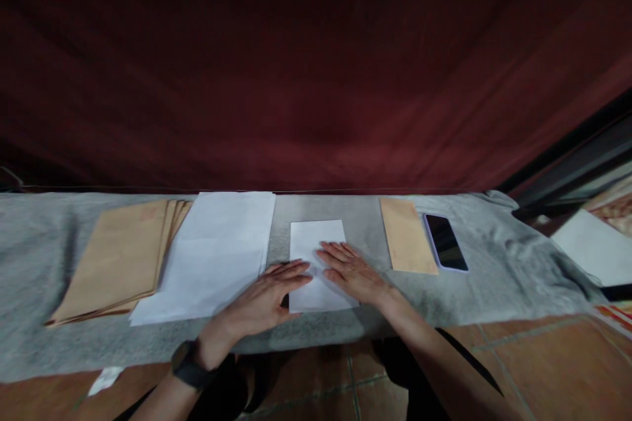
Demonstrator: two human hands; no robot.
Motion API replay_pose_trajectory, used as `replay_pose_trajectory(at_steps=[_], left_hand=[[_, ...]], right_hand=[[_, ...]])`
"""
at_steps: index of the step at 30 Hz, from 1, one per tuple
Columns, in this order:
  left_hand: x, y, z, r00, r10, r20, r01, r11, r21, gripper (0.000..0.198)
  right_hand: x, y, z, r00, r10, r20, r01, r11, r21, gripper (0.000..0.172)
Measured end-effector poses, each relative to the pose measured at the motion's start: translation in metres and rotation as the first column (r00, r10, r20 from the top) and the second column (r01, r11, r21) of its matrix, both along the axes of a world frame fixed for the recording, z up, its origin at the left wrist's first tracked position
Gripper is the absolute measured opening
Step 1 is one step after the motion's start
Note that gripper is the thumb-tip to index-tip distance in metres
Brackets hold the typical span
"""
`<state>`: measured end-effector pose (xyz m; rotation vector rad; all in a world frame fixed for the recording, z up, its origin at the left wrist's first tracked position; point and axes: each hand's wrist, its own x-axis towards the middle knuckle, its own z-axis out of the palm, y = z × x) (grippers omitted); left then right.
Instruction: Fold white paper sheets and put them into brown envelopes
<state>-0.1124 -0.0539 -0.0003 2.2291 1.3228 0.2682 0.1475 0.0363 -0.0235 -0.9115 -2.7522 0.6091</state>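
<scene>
A small white sheet of paper, looking folded (pixel 316 233), lies flat on the grey cloth in front of me. My left hand (pixel 269 296) rests at its left edge, fingers stretched out and fingertips on the paper. Flat across its right half lies my right hand (pixel 353 273), fingers extended and slightly spread. Just left of my left hand is a stack of larger white sheets (pixel 217 250). To the right of my right hand, a single brown envelope (pixel 409 237) lies on the cloth.
A pile of brown envelopes (pixel 118 250) lies at the left, partly under the white stack. Beside the single envelope is a phone (pixel 446 242) with a purple case. The grey cloth (pixel 503 276) covers the surface; a dark red curtain (pixel 316 79) hangs behind it. Tiled floor shows below.
</scene>
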Motion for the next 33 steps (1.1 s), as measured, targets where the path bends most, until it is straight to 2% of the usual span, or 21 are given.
replay_pose_trajectory(at_steps=[3,7,12,16,18,23,28,33], left_hand=[[0.003,-0.004,-0.002,1.0,0.005,-0.026,-0.004,0.998,0.057,0.07],[0.005,-0.008,-0.002,0.999,0.0,-0.035,0.003,0.997,0.082,0.069],[0.006,-0.011,-0.003,0.999,-0.015,-0.032,0.018,0.994,0.11,0.069],[0.007,-0.012,-0.002,0.999,-0.03,-0.042,0.035,0.991,0.127,0.068],[0.009,-0.014,-0.002,0.996,-0.037,-0.075,0.048,0.989,0.142,0.067],[0.031,-0.026,-0.01,0.979,0.036,-0.201,0.022,0.96,0.281,0.059],[0.045,-0.031,-0.018,0.962,0.051,-0.269,0.038,0.948,0.317,0.049],[0.035,-0.034,-0.004,0.984,0.022,-0.175,0.027,0.962,0.273,0.057]], right_hand=[[-0.01,0.004,-0.013,0.994,-0.073,0.079,0.062,0.989,0.131,0.052],[-0.017,0.019,-0.022,0.973,-0.207,0.1,0.181,0.958,0.224,0.053],[-0.021,0.038,-0.027,0.932,-0.357,0.068,0.33,0.91,0.252,0.057],[-0.024,0.035,-0.025,0.899,-0.438,0.02,0.418,0.87,0.262,0.06],[-0.026,0.023,-0.023,0.909,-0.417,0.006,0.4,0.876,0.271,0.061],[-0.029,-0.018,-0.023,0.979,-0.201,0.022,0.187,0.941,0.283,0.054],[-0.025,-0.03,-0.024,0.977,-0.203,0.064,0.178,0.943,0.282,0.052],[-0.022,-0.03,-0.023,0.976,-0.205,0.078,0.175,0.943,0.283,0.053]])
